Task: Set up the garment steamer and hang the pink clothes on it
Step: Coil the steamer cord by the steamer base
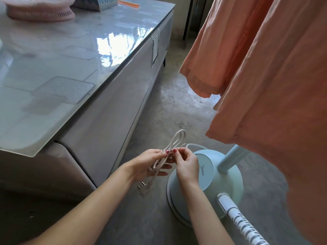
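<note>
Partly hidden, both hands' fingers (167, 151) pinch the bundled cord (174, 141); steamer pole (230, 159) vanishes behind cloth (265, 85).

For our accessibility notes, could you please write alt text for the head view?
Two hands, left and right, pinch a tie on a bundled white cord whose plug dangles, above a pale blue steamer base on a concrete floor. Pink clothes hang at right; a glossy table stands at left.

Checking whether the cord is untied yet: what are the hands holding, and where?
Both hands hold the bundled power cord at its middle: left hand grips the loops, right hand pinches the tie there.
</note>
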